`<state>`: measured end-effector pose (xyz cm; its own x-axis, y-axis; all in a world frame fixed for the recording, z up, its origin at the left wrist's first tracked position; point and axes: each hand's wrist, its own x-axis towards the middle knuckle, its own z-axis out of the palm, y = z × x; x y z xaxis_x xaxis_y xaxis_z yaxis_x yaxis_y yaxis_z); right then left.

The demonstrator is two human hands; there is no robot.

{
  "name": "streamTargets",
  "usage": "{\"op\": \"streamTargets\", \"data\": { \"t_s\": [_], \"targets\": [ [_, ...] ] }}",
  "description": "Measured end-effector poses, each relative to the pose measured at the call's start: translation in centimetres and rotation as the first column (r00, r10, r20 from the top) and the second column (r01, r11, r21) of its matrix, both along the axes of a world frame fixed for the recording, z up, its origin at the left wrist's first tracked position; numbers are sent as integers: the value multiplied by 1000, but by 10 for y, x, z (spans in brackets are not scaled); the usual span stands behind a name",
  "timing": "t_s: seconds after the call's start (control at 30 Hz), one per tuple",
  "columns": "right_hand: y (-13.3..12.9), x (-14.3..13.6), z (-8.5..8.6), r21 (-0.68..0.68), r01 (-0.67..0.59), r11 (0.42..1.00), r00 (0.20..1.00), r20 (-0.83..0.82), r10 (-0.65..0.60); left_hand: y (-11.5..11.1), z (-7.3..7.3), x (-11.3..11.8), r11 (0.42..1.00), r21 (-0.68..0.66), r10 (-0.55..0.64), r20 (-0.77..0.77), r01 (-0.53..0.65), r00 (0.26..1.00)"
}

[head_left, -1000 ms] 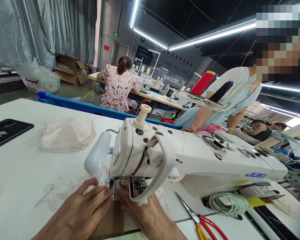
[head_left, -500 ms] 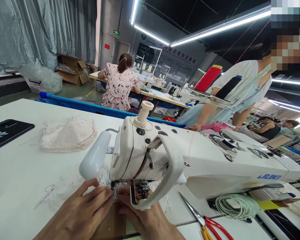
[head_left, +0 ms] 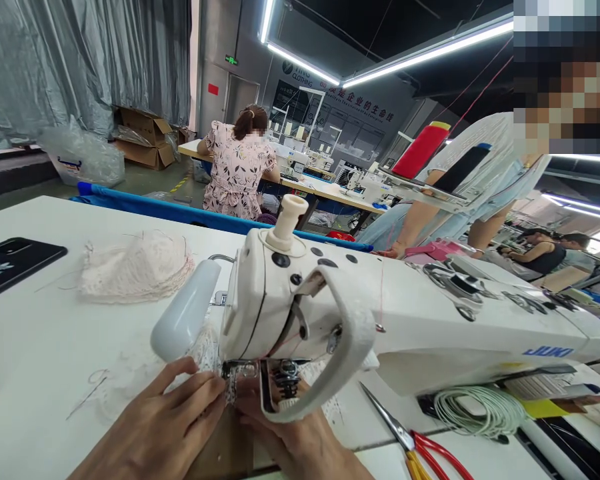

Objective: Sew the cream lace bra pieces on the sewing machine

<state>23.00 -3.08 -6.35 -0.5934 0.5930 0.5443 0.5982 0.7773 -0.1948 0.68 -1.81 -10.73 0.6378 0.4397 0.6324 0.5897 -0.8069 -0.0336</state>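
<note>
White lace fabric [head_left: 207,351] lies under the head of a white sewing machine [head_left: 405,313]. My left hand [head_left: 175,417] is on the near left side, its bent fingers pressed together on the lace edge beside the presser foot. On the other side of the needle area, my right hand [head_left: 295,433] grips the same lace strip; the machine's curved white guard [head_left: 353,333] partly hides its fingers. A stack of pale lace cups [head_left: 137,267] rests on the table behind my left hand. Scissors [head_left: 405,437] with red and yellow handles lie right of my right hand.
A black phone [head_left: 20,263] is at the table's left. A pale rounded lamp-like part [head_left: 185,313] stands beside the machine head. Coiled cord [head_left: 480,412] lies under the arm. A person [head_left: 480,180] leans behind the machine; another [head_left: 243,163] sits farther back.
The view has shifted slightly. Both hands stay at the presser foot with almost no visible movement. The person behind the machine leans a little differently.
</note>
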Motion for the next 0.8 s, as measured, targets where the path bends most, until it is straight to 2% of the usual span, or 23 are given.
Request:
{"op": "streamTargets", "data": {
  "t_s": [0.1, 0.3, 0.6, 0.8],
  "targets": [
    [-1, -1, 1, -6, 14, 1000, 1000, 1, -14, 0, 4, 2, 999, -33, -9, 36, 11, 999],
    [-3, -1, 1, -13, 28, 1000, 1000, -1, -28, 0, 21, 5, 998, -8, -54, 110, 55, 992],
    [-4, -3, 7, -46, 19, 999, 999, -34, -20, 1, 38, 6, 996, -2, -88, 83, 88, 993],
    [-6, -2, 7, -116, 22, 993, 1000, 11, -20, 3, 49, 8, 996, 21, -91, 70, 90, 993]
  ]
}}
